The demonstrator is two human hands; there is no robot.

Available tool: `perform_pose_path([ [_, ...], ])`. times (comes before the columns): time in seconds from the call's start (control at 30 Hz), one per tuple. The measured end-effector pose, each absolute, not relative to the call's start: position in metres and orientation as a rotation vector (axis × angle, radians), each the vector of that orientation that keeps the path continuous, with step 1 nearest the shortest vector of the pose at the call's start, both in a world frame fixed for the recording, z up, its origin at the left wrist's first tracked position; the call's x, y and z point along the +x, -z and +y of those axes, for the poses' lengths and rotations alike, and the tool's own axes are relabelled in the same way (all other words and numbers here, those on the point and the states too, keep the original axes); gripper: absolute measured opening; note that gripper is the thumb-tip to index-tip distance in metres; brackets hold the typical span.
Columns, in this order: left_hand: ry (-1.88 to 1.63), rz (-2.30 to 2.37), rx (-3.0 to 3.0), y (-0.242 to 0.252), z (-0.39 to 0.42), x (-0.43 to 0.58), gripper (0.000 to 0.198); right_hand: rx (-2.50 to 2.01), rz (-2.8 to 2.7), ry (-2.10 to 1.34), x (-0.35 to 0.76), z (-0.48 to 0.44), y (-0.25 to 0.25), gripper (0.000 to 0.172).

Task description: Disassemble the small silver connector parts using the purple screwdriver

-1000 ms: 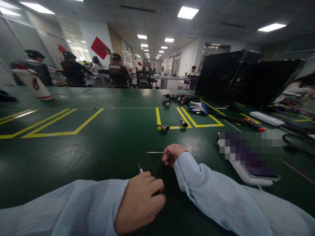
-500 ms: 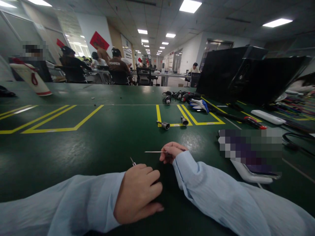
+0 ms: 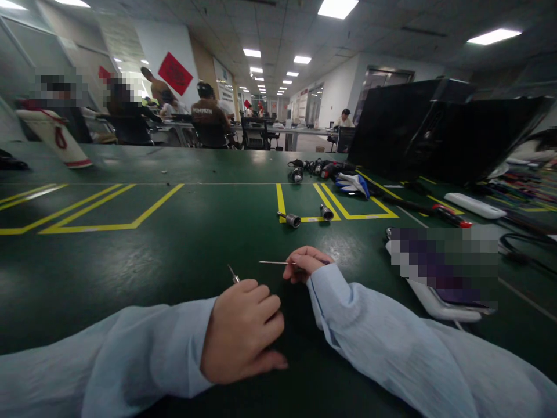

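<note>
Office interior under ceiling lights point(image 3: 338, 8), with several people point(image 3: 209, 119) seated at far left. Green table point(image 3: 209, 232) spans the near and middle ground, marked with yellow tape point(image 3: 281, 200). Large black housings point(image 3: 391, 125) stand at far right. At right, a dark slab point(image 3: 444, 276), partly pixelated, rests on a white object point(image 3: 429, 305). Left hand point(image 3: 243, 331), near centre, back upward: fingers curled around a tool, thumb extended. Right hand point(image 3: 307, 264), slightly farther and to the right: fingers narrowed in a pinch on a rod. Blue-and-white glove point(image 3: 353, 186) lies beyond the right hand. Two metal sockets point(image 3: 292, 220) lie at the tape, nearer than the glove. Pointed metal tool point(image 3: 234, 275): emerges from the left hand, tip directed far and left; remainder hidden. Thin metal rod point(image 3: 273, 263): projects left from the right hand, near the tool but apart from it; contact with the table cannot be determined.
</note>
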State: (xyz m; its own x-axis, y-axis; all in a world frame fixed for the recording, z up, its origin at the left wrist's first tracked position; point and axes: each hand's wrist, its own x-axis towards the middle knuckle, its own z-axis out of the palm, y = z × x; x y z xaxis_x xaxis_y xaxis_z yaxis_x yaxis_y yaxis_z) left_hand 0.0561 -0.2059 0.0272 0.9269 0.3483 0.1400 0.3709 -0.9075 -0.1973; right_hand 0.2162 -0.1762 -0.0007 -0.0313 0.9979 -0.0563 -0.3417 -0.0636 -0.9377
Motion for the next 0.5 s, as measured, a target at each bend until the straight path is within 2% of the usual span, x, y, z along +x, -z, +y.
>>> perform_pose_path([
  [0.1, 0.258, -0.671, -3.056, -0.03, -0.188, 0.045, 0.032, -0.954, -0.932, -1.338, 0.227, -0.173, -0.006, 0.013],
  [0.23, 0.466, -0.884, -3.303, -0.031, -0.163, 0.032, 0.034, -0.924, -1.002, -1.224, 0.24, -0.17, -0.015, 0.031],
  [0.37, 0.641, -1.072, -3.415, -0.028, -0.152, 0.029, 0.027, -0.885, -1.14, -1.343, 0.235, -0.177, -0.016, 0.038],
  [0.5, 0.777, -1.166, -3.284, -0.023, -0.156, 0.034, 0.019, -0.982, -1.304, -1.394, 0.224, -0.189, -0.016, 0.039],
])
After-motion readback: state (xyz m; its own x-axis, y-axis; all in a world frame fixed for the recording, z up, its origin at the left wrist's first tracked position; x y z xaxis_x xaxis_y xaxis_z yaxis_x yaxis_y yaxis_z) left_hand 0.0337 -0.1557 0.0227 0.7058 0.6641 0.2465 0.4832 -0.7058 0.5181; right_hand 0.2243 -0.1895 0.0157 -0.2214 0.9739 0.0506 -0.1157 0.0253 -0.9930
